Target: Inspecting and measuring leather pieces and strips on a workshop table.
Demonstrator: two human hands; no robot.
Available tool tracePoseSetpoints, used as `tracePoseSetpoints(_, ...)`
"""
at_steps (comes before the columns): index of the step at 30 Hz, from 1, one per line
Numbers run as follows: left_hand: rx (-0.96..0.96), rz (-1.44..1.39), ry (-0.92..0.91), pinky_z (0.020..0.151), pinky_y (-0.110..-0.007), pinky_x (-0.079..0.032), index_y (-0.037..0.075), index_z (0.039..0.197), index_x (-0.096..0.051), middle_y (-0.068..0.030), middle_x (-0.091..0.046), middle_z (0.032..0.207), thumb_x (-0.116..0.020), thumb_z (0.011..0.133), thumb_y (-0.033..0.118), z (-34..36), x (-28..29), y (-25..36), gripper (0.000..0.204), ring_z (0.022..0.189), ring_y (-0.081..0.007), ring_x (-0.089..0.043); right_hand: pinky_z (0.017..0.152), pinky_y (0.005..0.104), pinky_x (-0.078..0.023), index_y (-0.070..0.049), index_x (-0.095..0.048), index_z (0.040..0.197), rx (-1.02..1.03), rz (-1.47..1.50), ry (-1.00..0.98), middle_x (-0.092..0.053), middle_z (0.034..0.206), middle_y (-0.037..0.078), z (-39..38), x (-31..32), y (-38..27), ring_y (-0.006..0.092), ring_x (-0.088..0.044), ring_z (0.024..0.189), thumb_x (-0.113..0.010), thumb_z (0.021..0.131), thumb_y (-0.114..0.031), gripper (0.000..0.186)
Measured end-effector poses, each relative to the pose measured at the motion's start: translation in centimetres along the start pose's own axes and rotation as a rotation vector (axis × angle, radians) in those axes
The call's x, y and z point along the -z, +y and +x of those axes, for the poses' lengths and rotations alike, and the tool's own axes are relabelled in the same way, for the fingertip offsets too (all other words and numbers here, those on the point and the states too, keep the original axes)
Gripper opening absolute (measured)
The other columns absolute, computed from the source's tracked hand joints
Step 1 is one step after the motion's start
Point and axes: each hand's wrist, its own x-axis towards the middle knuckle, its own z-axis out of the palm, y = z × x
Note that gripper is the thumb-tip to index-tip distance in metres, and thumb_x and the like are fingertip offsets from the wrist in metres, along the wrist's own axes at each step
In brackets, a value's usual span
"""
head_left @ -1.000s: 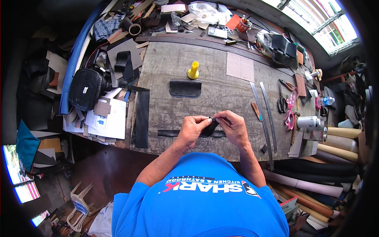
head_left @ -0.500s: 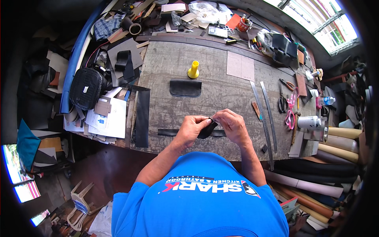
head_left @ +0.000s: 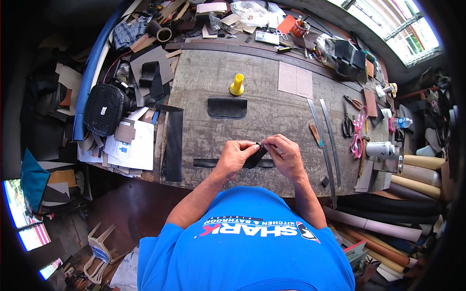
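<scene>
Above the near part of the worktable, my left hand (head_left: 234, 157) and my right hand (head_left: 285, 154) meet at a small black piece that looks like leather (head_left: 254, 160). The left thumb and fingers grip its upper edge. My right fingertips pinch the same edge close beside them; anything smaller between the fingertips is too tiny to make out. A long black strip (head_left: 204, 163) lies on the table under the hands, partly hidden. Farther off, a black flap with rounded corners (head_left: 227, 107) lies flat, and just behind it stands a yellow flared tube (head_left: 237, 85).
Two metal rulers (head_left: 329, 136), scissors with pink handles (head_left: 358, 140) and a white container (head_left: 380, 149) are on the right. At left lie a wide black strip (head_left: 174, 145), papers (head_left: 131, 148) and a black woven case (head_left: 104, 109). A pinkish sheet (head_left: 295, 80) lies farther back.
Both hands stay in nearly the same place. My right fingers have shifted slightly at the edge of the black piece, and the view has moved a little.
</scene>
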Motion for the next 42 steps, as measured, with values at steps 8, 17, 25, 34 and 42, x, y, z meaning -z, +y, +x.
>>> tracePoseSetpoints(8, 0.024, -0.023, -0.048, 0.065, -0.024, -0.053, -0.005, 0.102, -0.069, -0.0069, -0.07, 0.088, -0.063, 0.091, 0.01, 0.4, 0.6, -0.5, 0.019, 0.074, -0.0096, -0.065, 0.064, 0.0336, -0.053, -0.002, -0.064, 0.096, 0.123, -0.073, -0.022, -0.064, 0.09, 0.011, 0.2, 0.2, -0.3, 0.0271, -0.066, 0.076, -0.063, 0.083, 0.004, 0.015)
tracePoseSetpoints(17, 0.104, -0.21, -0.083, 0.064, -0.029, -0.057, -0.007, 0.101, -0.067, -0.0106, -0.069, 0.087, -0.061, 0.093, 0.012, 0.4, 0.8, -1.1, 0.022, 0.072, -0.0149, -0.067, 0.063, 0.034, -0.053, -0.002, -0.063, 0.097, 0.109, -0.041, 0.01, -0.064, 0.091, 0.012, -0.5, -0.5, 0.2, 0.0278, -0.066, 0.076, -0.063, 0.083, 0.004, 0.015)
tracePoseSetpoints(25, -0.035, 0.051, 0.006, 0.063, -0.027, -0.056, -0.005, 0.098, -0.07, -0.0079, -0.07, 0.083, -0.062, 0.093, 0.012, 0.2, 0.2, -1.0, 0.019, 0.068, -0.0122, -0.066, 0.063, 0.034, -0.053, -0.002, -0.063, 0.096, 0.091, -0.058, -0.056, -0.065, 0.089, 0.012, -0.1, -0.1, 0.1, 0.028, -0.066, 0.076, -0.064, 0.082, 0.004, 0.015)
tracePoseSetpoints(34, 0.033, -0.069, 0.001, 0.064, -0.024, -0.055, -0.007, 0.1, -0.068, -0.0093, -0.07, 0.086, -0.062, 0.093, 0.011, 0.2, 0.1, -1.4, 0.02, 0.07, -0.013, -0.067, 0.064, 0.0336, -0.053, -0.001, -0.065, 0.093, -0.006, -0.029, 0.027, -0.065, 0.085, 0.011, -0.4, -0.8, 0.0, 0.027, -0.067, 0.076, -0.066, 0.081, 0.003, 0.014)
tracePoseSetpoints(42, 0.01, -0.117, 0.019, 0.065, -0.026, -0.056, -0.007, 0.102, -0.067, -0.0105, -0.07, 0.087, -0.062, 0.092, 0.008, 0.6, -0.1, -2.0, 0.019, 0.072, -0.0149, -0.068, 0.066, 0.0328, -0.052, -0.002, -0.066, 0.094, 0.01, -0.108, -0.008, -0.064, 0.087, 0.01, -0.3, -0.5, -0.2, 0.025, -0.066, 0.078, -0.067, 0.081, 0.001, 0.013)
